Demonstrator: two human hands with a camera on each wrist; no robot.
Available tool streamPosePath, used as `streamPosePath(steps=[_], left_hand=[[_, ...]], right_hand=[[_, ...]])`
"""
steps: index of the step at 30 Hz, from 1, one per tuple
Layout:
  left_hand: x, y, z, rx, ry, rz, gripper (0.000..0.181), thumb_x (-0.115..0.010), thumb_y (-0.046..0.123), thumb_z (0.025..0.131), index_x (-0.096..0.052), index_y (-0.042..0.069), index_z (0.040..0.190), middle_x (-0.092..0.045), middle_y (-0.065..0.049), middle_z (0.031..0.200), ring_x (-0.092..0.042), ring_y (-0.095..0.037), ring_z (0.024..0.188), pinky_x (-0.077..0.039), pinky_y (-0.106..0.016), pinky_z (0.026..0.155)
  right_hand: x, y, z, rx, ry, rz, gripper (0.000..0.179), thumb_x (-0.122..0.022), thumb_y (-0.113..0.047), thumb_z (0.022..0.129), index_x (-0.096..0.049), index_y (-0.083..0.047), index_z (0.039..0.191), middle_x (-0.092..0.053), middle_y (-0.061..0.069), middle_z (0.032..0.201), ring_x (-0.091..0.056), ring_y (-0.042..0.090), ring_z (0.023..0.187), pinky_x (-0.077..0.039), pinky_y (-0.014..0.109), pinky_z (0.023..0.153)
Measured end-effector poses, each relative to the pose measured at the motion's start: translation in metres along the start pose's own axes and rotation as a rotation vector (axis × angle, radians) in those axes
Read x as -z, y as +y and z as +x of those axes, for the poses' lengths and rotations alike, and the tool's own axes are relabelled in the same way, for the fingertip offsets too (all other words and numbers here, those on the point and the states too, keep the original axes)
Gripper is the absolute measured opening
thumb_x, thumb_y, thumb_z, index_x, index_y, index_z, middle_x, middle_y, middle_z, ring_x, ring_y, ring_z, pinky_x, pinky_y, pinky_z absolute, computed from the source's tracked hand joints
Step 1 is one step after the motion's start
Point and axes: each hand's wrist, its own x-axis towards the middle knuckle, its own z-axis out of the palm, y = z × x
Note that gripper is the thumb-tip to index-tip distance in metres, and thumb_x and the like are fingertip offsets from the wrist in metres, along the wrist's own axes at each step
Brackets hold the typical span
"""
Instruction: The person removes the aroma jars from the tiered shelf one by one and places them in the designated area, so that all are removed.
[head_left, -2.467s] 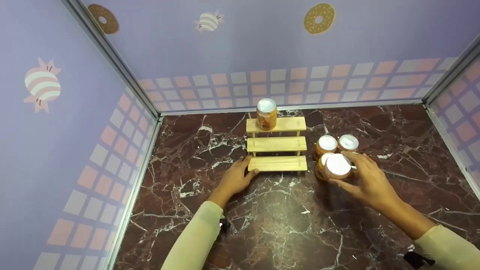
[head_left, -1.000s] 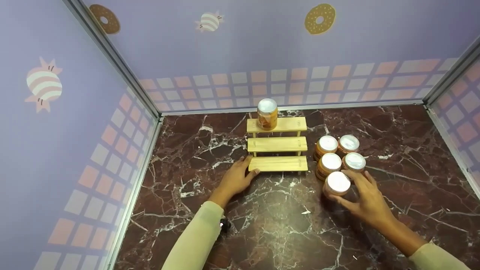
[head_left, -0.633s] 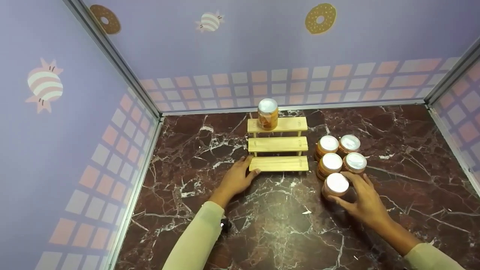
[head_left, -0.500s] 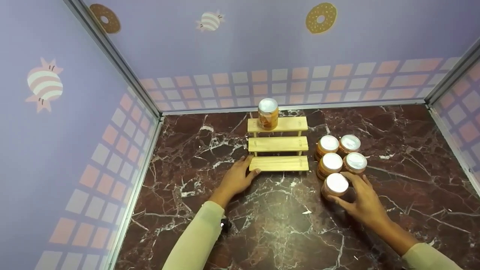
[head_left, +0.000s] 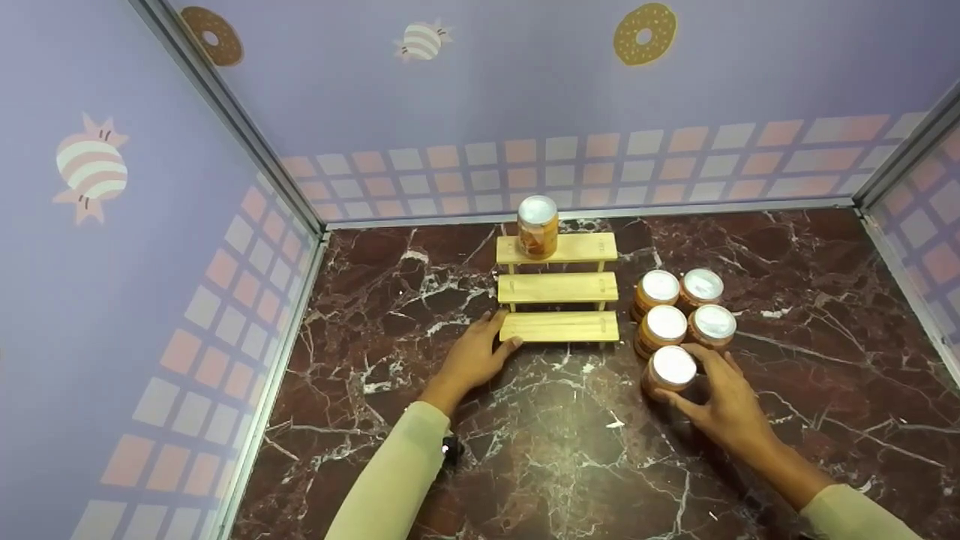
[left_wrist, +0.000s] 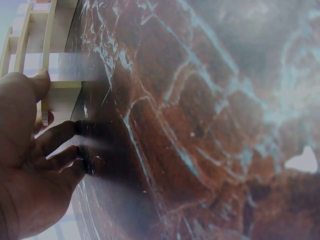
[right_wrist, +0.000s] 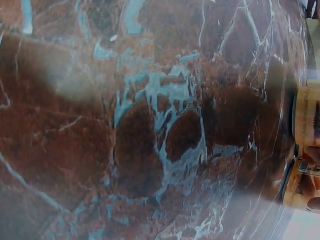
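At the front of a group of orange-labelled jars, my right hand (head_left: pixel 727 401) grips the nearest jar (head_left: pixel 673 367) by its sides, thumb in front and fingers behind. That jar stands upright with its pale lid up. My left hand (head_left: pixel 472 356) holds the left end of the lowest step of a wooden three-step stand (head_left: pixel 559 327). In the left wrist view, the thumb (left_wrist: pixel 42 82) lies against the step's edge and the other fingers reach down by the tabletop. Another jar (head_left: pixel 538 229) stands on the left part of the top step.
Several more jars, such as the jar (head_left: pixel 714 324) right of the group, stand close together behind the held one. The dark marbled tabletop (head_left: pixel 570 457) is bounded by a purple back wall (head_left: pixel 510 90) and by side walls.
The right hand has brought its jar from above the other jars down toward the front, and it now sits ahead of them. The left hand and stand stay put.
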Motion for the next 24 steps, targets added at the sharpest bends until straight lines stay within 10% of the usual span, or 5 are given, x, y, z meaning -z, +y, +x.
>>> streamPosePath(steps=[5, 14, 24], left_hand=[[0.0010, 0.0018, -0.0010, 0.001, -0.002, -0.006, 0.089, -0.046, 0.079, 0.106, -0.039, 0.021, 0.174, -0.047, -0.027, 0.170, -0.050, -0.047, 0.157, -0.047, -0.066, 0.123], [0.0004, 0.0027, -0.0002, 0.006, -0.009, 0.027, 0.091, -0.041, 0.082, 0.106, -0.037, 0.023, 0.175, -0.047, -0.026, 0.171, -0.050, -0.046, 0.157, -0.048, -0.065, 0.123], [-0.0006, 0.0010, 0.0014, 0.022, -0.024, 0.046, 0.088, -0.045, 0.079, 0.106, -0.035, 0.024, 0.175, -0.049, -0.023, 0.171, -0.049, -0.040, 0.159, -0.047, -0.062, 0.126]], right_hand=[[-0.0027, 0.0010, 0.0002, 0.018, 0.016, -0.003, 0.084, -0.106, -0.010, 0.070, -0.062, 0.005, 0.140, -0.072, 0.023, 0.132, -0.069, 0.046, 0.123, -0.038, 0.080, 0.120], [-0.0041, 0.0014, 0.0002, 0.013, 0.052, -0.017, 0.084, -0.107, -0.011, 0.068, -0.065, 0.003, 0.139, -0.074, 0.020, 0.129, -0.070, 0.042, 0.120, -0.047, 0.034, 0.107], [-0.0048, 0.0014, 0.0005, 0.001, 0.034, -0.033, 0.083, -0.106, -0.010, 0.070, -0.063, 0.005, 0.139, -0.073, 0.022, 0.129, -0.070, 0.046, 0.120, -0.051, 0.049, 0.104]])
